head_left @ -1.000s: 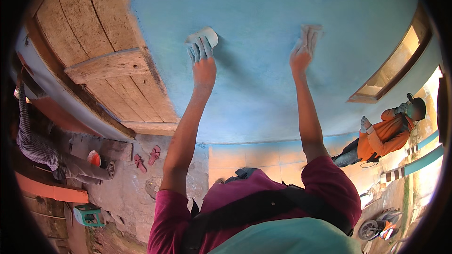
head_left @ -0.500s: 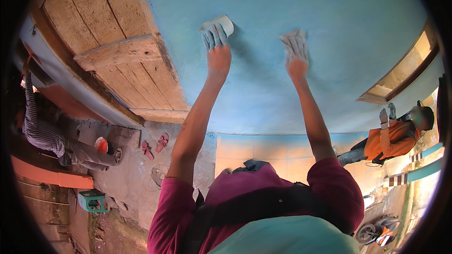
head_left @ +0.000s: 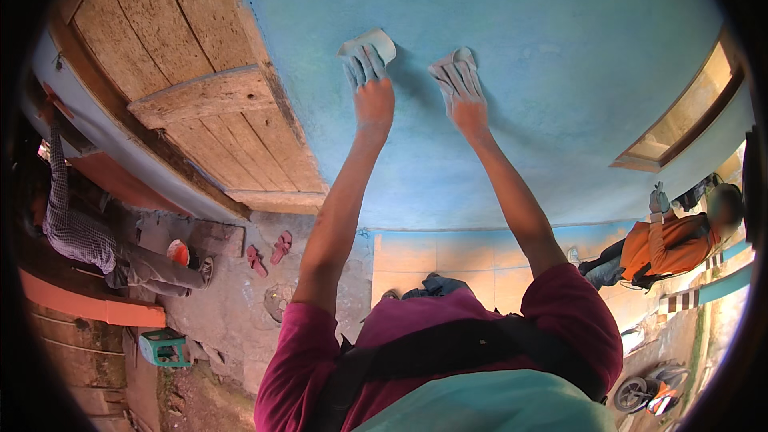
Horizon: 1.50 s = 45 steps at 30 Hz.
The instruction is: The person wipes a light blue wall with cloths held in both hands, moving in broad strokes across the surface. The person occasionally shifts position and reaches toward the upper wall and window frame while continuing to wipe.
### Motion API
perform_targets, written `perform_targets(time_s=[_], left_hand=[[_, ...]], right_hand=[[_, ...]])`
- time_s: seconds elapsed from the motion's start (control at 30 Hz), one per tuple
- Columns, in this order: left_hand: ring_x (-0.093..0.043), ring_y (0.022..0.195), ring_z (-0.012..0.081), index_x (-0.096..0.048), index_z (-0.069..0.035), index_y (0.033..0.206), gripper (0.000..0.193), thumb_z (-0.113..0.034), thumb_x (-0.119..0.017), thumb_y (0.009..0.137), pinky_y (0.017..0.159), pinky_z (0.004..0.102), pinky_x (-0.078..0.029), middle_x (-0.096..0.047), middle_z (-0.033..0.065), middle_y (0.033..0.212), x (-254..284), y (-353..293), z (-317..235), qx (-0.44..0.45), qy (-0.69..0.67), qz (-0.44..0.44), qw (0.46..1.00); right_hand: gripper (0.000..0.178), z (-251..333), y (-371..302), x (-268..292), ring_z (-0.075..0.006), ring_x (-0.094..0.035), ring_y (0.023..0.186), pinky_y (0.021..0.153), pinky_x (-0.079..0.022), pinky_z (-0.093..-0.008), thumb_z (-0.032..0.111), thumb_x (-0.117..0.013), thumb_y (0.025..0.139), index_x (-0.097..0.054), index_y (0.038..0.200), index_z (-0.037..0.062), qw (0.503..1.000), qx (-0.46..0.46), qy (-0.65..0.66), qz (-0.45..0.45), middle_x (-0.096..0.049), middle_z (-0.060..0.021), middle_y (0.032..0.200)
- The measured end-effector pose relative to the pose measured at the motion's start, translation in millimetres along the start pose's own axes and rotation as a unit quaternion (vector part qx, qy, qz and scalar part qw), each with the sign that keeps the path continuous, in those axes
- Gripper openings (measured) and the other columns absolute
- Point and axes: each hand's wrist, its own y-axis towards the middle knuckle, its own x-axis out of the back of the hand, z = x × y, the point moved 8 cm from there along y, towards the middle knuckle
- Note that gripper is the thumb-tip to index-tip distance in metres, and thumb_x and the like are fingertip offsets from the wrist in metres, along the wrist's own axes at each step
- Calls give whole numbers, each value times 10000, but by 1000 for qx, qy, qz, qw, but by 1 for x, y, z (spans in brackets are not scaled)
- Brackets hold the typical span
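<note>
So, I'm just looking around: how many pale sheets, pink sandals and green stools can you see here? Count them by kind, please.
Pale sheets: 2, one under the left hand, one under the right hand
Pink sandals: 2
Green stool: 1
Total: 5

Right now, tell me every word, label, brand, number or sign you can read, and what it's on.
No readable text.
Black fabric chest strap: small pale mark, too small to read.
Orange-and-black motorbike: any lettering too small to read.
Thin pale sheet under the left hand: none visible.
</note>
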Motion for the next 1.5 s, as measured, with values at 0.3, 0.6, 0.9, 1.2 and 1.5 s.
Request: perform_targets(time_s=[0.3,0.6,0.9,1.2,1.5], left_hand=[[-536,1283,513,-364,212,1435,674,37,-630,842,1125,559,-421,-501,393,1394,-7,-1,2,-11,31,6,999],[-526,1294,511,-366,202,1438,659,47,-619,849,1110,532,-447,-507,382,1394,-4,-4,2,-23,27,21,999],[-531,1292,511,-357,216,1438,710,13,-659,828,1107,537,-452,-496,382,1411,-8,-4,-1,-17,57,21,998],[-515,1304,511,-348,214,1438,665,94,-610,839,1099,507,-471,-508,372,1397,-4,-2,0,-27,32,15,999],[-524,1296,506,-371,223,1420,676,23,-647,836,1083,499,-482,-497,366,1413,-12,-3,-4,-40,98,37,994]], right_hand=[[460,-149,31,106,-497,-284,1471,1208,-264,-532,61,-515,989,-503,1444,-6,924,-258,-32,-282,-388,-225,1581],[463,-15,5,5,-448,-315,1476,1208,-285,-515,47,-554,955,-534,1416,16,998,-64,17,9,-417,-156,1578],[473,-180,62,108,-493,-293,1467,1209,-268,-517,63,-488,997,-488,1469,26,926,-292,-20,-238,-435,-224,1547],[454,-23,41,42,-306,-458,1384,1185,-362,-471,107,-641,928,-600,1380,107,1000,-12,-23,-6,-529,-57,1467],[476,-179,28,112,-484,-275,1483,1210,-245,-554,131,-511,1014,-466,1471,4,913,-262,-82,-301,-399,-240,1567]])
